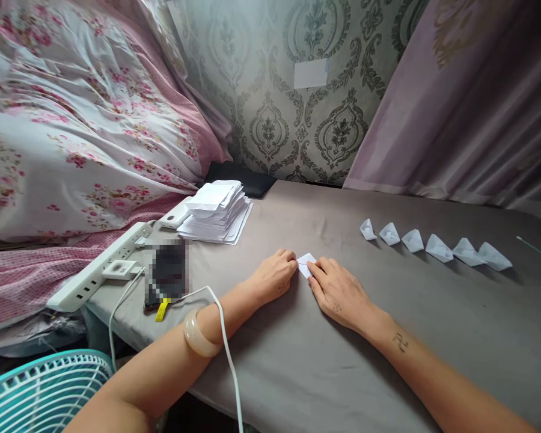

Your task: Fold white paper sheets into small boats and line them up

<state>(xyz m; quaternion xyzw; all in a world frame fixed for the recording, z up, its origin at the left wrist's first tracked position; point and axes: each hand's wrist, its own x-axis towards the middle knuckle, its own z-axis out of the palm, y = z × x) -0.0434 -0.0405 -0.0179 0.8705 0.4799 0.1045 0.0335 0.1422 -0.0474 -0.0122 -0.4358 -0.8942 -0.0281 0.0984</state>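
Between my hands, on the grey tablecloth (315,373), lies a small folded white paper (306,262), its shape a diamond with a crease across it. My left hand (275,273) grips its left corner with curled fingers. At the right edge, the fingers of my right hand (336,285) press and hold the paper down. Several folded paper boats (413,240) stand in a row to the right, beyond my right hand. A stack of white paper sheets (219,210) sits at the back left.
A power strip (101,264) with a plugged-in charger (121,269) runs along the left edge. Near it lies a blurred-out phone (166,270). A white cable (228,349) crosses my left forearm. A turquoise fan (45,391) stands at lower left. A thin stick (532,246) lies far right.
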